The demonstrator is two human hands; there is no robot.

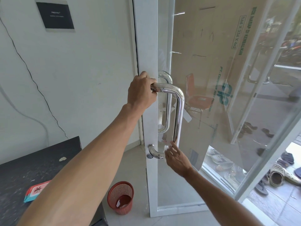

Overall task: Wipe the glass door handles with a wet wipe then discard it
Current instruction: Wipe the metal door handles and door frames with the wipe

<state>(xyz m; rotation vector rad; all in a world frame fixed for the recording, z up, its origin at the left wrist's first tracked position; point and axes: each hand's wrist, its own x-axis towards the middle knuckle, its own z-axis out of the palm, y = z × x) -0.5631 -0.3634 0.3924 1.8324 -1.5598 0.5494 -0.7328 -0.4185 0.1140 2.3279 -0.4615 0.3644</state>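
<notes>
A polished chrome D-shaped handle [178, 111] stands on the near face of a white-framed glass door [211, 95]. Its twin handle [167, 111] shows through the glass on the far side. My left hand [140, 92] is closed around the top bend of the near handle. My right hand [176, 158] presses a white wet wipe [167, 148] against the lower bend of that handle. The wipe is mostly hidden under my fingers.
A red mesh waste basket [120, 199] stands on the tiled floor at the door's foot. A pack of wet wipes [36, 190] lies on the dark table [24, 168] at lower left. Shoes [275, 175] lie beyond the glass. A key lock [149, 156] sits under the handle.
</notes>
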